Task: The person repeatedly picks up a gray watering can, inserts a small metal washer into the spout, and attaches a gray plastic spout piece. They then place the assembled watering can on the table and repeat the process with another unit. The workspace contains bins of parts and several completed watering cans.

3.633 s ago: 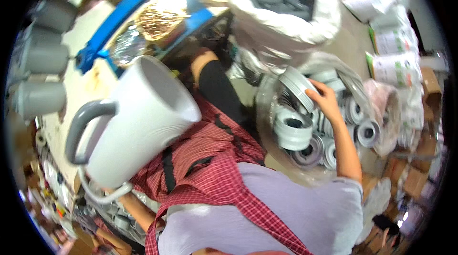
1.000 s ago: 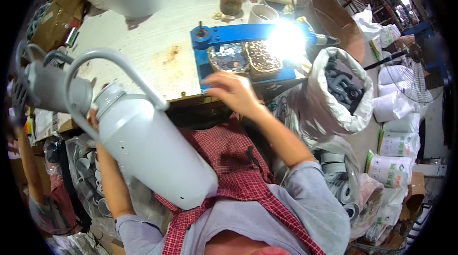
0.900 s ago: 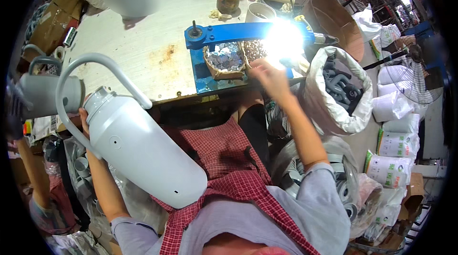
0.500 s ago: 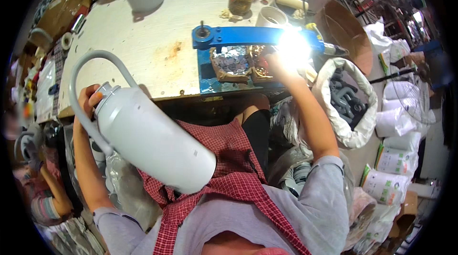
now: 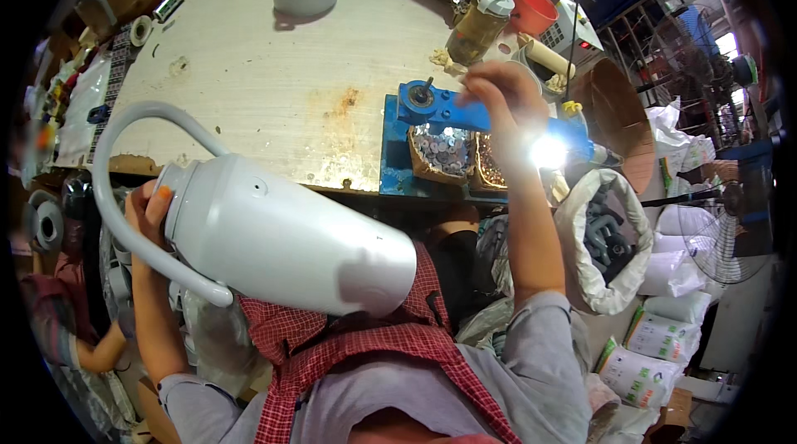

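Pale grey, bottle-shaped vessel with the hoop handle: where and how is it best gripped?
Probably by the narrow neck of the pale grey, bottle-shaped vessel, coming from the person's left: that end points left and is slimmer than the broad, smooth body. The left hand grips it there.
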Motion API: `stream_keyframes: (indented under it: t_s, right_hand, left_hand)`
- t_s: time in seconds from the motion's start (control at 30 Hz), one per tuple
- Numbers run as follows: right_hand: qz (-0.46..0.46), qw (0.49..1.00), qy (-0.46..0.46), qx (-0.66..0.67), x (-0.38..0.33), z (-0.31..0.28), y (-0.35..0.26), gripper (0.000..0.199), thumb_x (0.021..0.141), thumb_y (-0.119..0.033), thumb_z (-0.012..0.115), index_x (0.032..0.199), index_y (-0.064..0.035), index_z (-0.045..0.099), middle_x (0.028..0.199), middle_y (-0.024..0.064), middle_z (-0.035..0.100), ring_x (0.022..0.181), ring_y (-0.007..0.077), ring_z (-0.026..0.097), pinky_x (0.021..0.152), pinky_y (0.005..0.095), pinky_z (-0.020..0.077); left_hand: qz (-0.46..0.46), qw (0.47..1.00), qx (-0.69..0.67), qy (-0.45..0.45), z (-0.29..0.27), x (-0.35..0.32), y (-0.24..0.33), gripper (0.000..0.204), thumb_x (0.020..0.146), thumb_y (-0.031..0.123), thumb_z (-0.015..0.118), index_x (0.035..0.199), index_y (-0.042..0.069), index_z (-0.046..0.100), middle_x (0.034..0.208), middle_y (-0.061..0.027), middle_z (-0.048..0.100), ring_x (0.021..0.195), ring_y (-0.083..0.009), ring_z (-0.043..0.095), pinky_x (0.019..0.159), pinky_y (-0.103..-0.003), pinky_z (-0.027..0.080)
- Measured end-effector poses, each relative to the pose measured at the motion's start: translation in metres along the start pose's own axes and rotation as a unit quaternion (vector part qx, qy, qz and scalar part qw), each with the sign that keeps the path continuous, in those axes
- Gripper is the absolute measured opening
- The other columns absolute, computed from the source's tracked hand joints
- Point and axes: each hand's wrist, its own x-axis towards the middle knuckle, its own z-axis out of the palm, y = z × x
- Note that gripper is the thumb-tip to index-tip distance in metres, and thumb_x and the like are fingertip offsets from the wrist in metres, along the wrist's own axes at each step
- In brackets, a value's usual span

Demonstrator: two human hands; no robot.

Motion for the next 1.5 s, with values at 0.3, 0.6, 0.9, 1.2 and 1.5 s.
stream_keyframes:
  t_s: [0.3,0.6,0.9,1.2,1.5]
  right_hand:
    - [0.038,0.975,-0.091,-0.201,0.035,0.014,0.023,0.014,0.08,-0.011,0.071,0.084,0.0003,0.065,0.076,0.0053,0.067,0.07,0.0107,0.064,0.066,0.0232,0.0502]
    - [-0.023,0.938,-0.156,-0.308,0.035,0.02,0.011,0.012,0.081,-0.01,0.069,0.086,0.0007,0.069,0.082,0.0076,0.068,0.068,0.0125,0.064,0.063,0.0261,0.0512]
    - [0.076,0.991,-0.038,-0.105,0.023,0.024,0.029,0.012,0.083,-0.008,0.068,0.088,0.002,0.069,0.077,0.0073,0.069,0.066,0.0099,0.064,0.062,0.0213,0.0511]
    - [0.06,0.997,0.002,-0.042,0.016,0.026,0.036,0.011,0.082,-0.008,0.069,0.086,0.0014,0.068,0.076,0.0062,0.068,0.063,0.0092,0.063,0.06,0.0209,0.0497]
    - [0.033,0.991,-0.021,-0.127,0.015,0.019,0.02,0.021,0.082,-0.007,0.068,0.102,-0.0001,0.068,0.079,0.0065,0.068,0.071,0.0133,0.065,0.067,0.0242,0.0516]
  left_hand:
    - [0.018,0.994,-0.09,0.056,0.002,-0.028,0.008,0.04,0.095,0.037,0.045,0.083,0.001,0.061,0.071,-0.0034,0.058,0.062,-0.0107,0.051,0.057,-0.025,0.039]
    - [-0.157,0.957,-0.222,0.099,-0.012,-0.031,-0.035,0.052,0.098,0.041,0.038,0.107,-0.004,0.064,0.094,-0.0133,0.068,0.081,-0.0194,0.066,0.069,-0.029,0.054]
    - [-0.078,0.926,-0.348,0.12,-0.005,-0.05,-0.03,0.047,0.095,0.037,0.044,0.126,0.003,0.051,0.124,-0.0138,0.056,0.112,-0.0251,0.056,0.094,-0.036,0.047]
    - [0.052,0.981,-0.089,0.164,0.0,-0.07,-0.056,0.049,0.095,0.018,0.049,0.142,0.013,0.035,0.143,-0.0141,0.039,0.124,-0.0282,0.047,0.105,-0.044,0.041]
    - [0.065,0.977,-0.134,0.15,-0.003,-0.063,-0.073,0.048,0.096,0.017,0.047,0.142,0.014,0.036,0.14,-0.0146,0.044,0.121,-0.0279,0.051,0.103,-0.042,0.043]
